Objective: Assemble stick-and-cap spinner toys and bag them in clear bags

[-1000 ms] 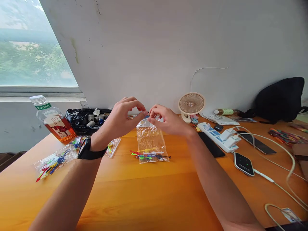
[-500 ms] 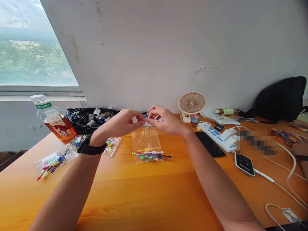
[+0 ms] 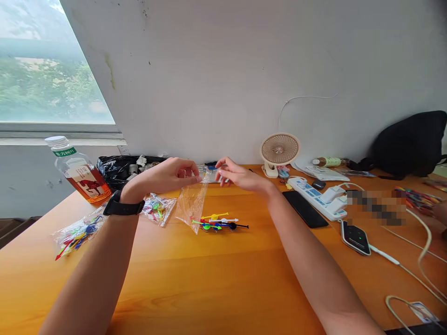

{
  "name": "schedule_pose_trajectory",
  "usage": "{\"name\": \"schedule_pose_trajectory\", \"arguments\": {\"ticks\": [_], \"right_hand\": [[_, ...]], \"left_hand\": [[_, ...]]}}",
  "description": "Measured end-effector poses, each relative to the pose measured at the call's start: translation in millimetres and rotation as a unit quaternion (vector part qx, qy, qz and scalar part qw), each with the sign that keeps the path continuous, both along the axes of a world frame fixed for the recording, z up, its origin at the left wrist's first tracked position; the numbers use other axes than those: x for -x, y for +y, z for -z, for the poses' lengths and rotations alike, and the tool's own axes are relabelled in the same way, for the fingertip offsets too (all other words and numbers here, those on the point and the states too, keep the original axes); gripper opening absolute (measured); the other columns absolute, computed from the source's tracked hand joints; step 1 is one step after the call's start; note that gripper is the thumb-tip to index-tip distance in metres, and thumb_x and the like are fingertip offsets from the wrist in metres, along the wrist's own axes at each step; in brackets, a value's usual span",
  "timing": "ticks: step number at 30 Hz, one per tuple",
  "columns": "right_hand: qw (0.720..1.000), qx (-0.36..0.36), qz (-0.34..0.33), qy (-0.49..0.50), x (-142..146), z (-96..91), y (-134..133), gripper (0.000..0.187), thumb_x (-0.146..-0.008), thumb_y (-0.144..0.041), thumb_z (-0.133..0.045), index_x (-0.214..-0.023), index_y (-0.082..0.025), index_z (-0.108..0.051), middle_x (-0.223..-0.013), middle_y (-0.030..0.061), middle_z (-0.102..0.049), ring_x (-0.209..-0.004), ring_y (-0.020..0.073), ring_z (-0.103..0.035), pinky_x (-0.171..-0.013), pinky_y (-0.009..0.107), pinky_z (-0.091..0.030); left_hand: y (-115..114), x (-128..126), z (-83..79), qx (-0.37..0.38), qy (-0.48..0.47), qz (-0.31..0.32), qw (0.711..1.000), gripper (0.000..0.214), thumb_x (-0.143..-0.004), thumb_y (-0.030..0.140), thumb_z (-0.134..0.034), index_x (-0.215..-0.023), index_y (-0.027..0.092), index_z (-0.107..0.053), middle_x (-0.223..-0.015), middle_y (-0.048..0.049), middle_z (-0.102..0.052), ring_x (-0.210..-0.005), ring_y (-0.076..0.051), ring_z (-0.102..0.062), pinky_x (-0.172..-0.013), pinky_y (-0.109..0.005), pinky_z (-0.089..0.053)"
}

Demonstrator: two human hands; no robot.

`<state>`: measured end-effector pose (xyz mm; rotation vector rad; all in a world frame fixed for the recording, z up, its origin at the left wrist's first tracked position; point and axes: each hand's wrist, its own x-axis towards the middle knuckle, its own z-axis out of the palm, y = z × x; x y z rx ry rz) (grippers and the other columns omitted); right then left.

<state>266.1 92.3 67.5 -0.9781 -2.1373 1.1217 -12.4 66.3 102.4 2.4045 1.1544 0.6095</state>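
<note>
My left hand [image 3: 174, 176] pinches the top of a clear plastic bag [image 3: 191, 204], which hangs down towards the wooden table. My right hand [image 3: 237, 176] is just right of the bag's top, its fingers apart and holding nothing. Below the hands lies a loose group of coloured plastic arrow spinners [image 3: 220, 223], in yellow, white, green, blue, black and red. The bag's lower edge overlaps the left end of this group. Two filled bags of similar pieces, a nearer one [image 3: 82, 232] and a farther one [image 3: 157, 207], rest beside my left forearm.
A tea bottle [image 3: 82, 172] and a black plastic bag [image 3: 111, 172] stand at the back left. On the right are a small fan [image 3: 279, 150], a phone [image 3: 304, 209], a power strip [image 3: 314, 197], a white-edged device [image 3: 355, 237] and cables. Another person's hand shows at the right edge.
My right hand has let go of the bag and opened. The bag has swung left with my left hand, off most of the arrow spinners it was covering.
</note>
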Motion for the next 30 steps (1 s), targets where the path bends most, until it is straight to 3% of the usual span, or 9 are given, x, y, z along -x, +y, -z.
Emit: {"name": "schedule_pose_trajectory", "arguments": {"ticks": [2, 5, 10, 14, 18, 23, 27, 30], "right_hand": [[0.991, 0.043, -0.029, -0.127, -6.6, 12.1, 6.5, 0.024, -0.093, -0.039, -0.070, -0.109, -0.025, -0.060, -0.095, 0.0008, -0.070, -0.074, 0.0161, -0.067, -0.069, 0.030, -0.050], [0.952, 0.082, -0.102, -0.277, -10.0, 32.8, 13.6, 0.018, -0.079, -0.031, -0.082, -0.086, -0.022, -0.068, -0.087, 0.0024, -0.073, -0.065, 0.0171, -0.065, -0.063, 0.032, -0.046], [0.939, 0.103, -0.148, -0.292, -0.7, 59.2, 21.3, 0.022, -0.072, -0.033, -0.088, -0.072, -0.022, -0.069, -0.072, 0.0004, -0.071, -0.062, 0.0174, -0.061, -0.059, 0.033, -0.043], [0.941, 0.093, -0.166, -0.280, 1.5, 65.5, 24.5, 0.025, -0.070, -0.033, -0.089, -0.067, -0.021, -0.068, -0.067, -0.0003, -0.068, -0.063, 0.0165, -0.056, -0.058, 0.032, -0.039], [0.953, 0.077, -0.157, -0.246, -5.4, 56.4, 23.8, 0.019, -0.078, -0.032, -0.081, -0.073, -0.021, -0.066, -0.071, -0.0009, -0.069, -0.064, 0.0151, -0.056, -0.059, 0.030, -0.041], [0.981, 0.020, -0.094, -0.171, -21.2, 32.7, 26.5, 0.022, -0.089, -0.041, -0.069, -0.087, -0.019, -0.065, -0.077, 0.0000, -0.065, -0.071, 0.0150, -0.057, -0.065, 0.029, -0.043], [0.995, -0.081, 0.018, -0.058, -30.6, 12.9, 29.0, 0.031, -0.089, -0.047, -0.069, -0.094, -0.016, -0.069, -0.081, 0.0009, -0.065, -0.075, 0.0149, -0.056, -0.067, 0.028, -0.043], [0.976, -0.177, 0.111, 0.059, -29.6, -4.4, 20.9, 0.031, -0.090, -0.048, -0.072, -0.094, -0.017, -0.073, -0.082, 0.0020, -0.067, -0.073, 0.0153, -0.057, -0.066, 0.029, -0.045]], "left_hand": [[3.6, 4.1, 2.1, -0.005, 0.017, 0.005, 1.000, 0.029, -0.084, 0.049, -0.074, -0.094, 0.023, -0.078, -0.063, 0.0015, -0.062, -0.054, -0.013, -0.052, -0.047, -0.022, -0.034], [6.9, 7.5, 4.7, -0.008, 0.040, 0.018, 0.999, 0.028, -0.082, 0.051, -0.076, -0.088, 0.023, -0.078, -0.065, 0.0007, -0.064, -0.055, -0.013, -0.055, -0.048, -0.022, -0.035], [4.4, 5.5, 3.5, 0.000, 0.066, 0.011, 0.998, 0.031, -0.087, 0.053, -0.070, -0.079, 0.023, -0.076, -0.060, 0.0015, -0.060, -0.050, -0.012, -0.046, -0.046, -0.024, -0.029], [2.4, 3.4, 0.2, -0.011, 0.081, -0.009, 0.997, 0.026, -0.086, 0.047, -0.069, -0.082, 0.023, -0.079, -0.068, -0.0004, -0.068, -0.057, -0.015, -0.054, -0.049, -0.024, -0.034], [3.3, 4.3, 0.0, -0.012, 0.081, -0.005, 0.997, 0.023, -0.087, 0.042, -0.066, -0.089, 0.024, -0.080, -0.077, -0.0019, -0.073, -0.066, -0.017, -0.059, -0.056, -0.023, -0.040], [1.4, 4.9, 1.2, -0.019, 0.060, 0.011, 0.998, 0.020, -0.089, 0.038, -0.063, -0.087, 0.023, -0.076, -0.071, 0.0002, -0.067, -0.060, -0.015, -0.052, -0.053, -0.023, -0.035], [-2.8, 2.6, -1.5, -0.033, 0.065, 0.018, 0.997, 0.017, -0.090, 0.034, -0.060, -0.085, 0.022, -0.071, -0.071, 0.0008, -0.062, -0.061, -0.013, -0.048, -0.055, -0.023, -0.034], [-6.9, -1.3, -5.9, -0.042, 0.084, 0.033, 0.995, 0.015, -0.091, 0.031, -0.057, -0.086, 0.021, -0.068, -0.073, 0.0010, -0.060, -0.063, -0.012, -0.047, -0.057, -0.023, -0.035]]}}
